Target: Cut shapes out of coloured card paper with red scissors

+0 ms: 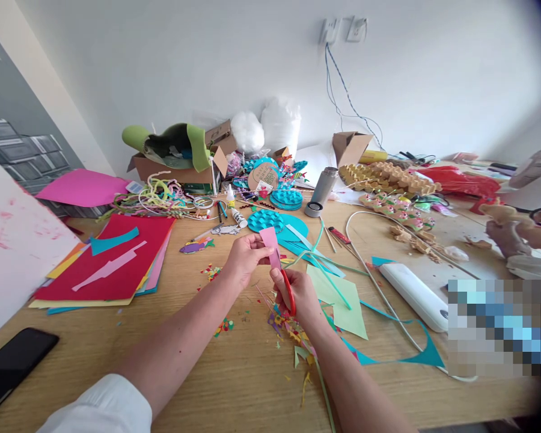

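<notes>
My left hand pinches a small strip of pink paper above the middle of the table. In my right hand is a pair of scissors with red handles, its blades up against the lower end of the pink strip. Whether the blades are parted is hard to make out. Below my hands lie many small paper scraps in yellow, purple, red and green. A light green sheet of paper rests on the table just right of the scissors.
A stack of coloured paper lies at left, with a black phone nearer. Behind stand a steel thermos and a cardboard box. At right are a white elongated device, a cable and egg trays.
</notes>
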A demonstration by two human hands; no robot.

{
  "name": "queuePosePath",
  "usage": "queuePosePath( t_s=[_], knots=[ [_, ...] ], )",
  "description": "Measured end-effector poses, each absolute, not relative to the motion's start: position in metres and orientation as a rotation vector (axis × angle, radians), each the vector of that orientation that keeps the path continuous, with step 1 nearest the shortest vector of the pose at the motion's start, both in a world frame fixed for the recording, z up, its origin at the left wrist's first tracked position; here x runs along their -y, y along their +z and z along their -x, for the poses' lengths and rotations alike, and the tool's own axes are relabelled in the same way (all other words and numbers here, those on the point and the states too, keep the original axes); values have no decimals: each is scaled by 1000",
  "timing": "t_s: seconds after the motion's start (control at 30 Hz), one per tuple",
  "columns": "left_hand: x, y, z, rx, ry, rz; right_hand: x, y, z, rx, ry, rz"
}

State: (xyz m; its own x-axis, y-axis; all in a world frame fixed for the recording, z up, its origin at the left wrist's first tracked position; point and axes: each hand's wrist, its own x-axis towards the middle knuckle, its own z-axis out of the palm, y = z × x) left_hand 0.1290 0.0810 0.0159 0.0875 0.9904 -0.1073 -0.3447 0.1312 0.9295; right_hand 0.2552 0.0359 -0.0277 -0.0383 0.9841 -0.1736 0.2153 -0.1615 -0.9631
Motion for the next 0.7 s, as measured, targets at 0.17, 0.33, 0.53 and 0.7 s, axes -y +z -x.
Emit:
queuePosePath(
  t_s=[0.17,0.33,0.53,0.7],
  knots=[
    [-81,16,-130,-955,1218,-889,-36,-27,-255,1307,1277,1470],
    [-82,16,-130,-956,1219,-886,-36,-29,-256,1332,1248,1472],
    [-82,15,-130,-961,1215,-901,-36,-28,-255,1338,1246,1472],
    [-79,16,-132,-959,1197,-900,-35,-26,-255,1335,1243,1470]
  ],
)
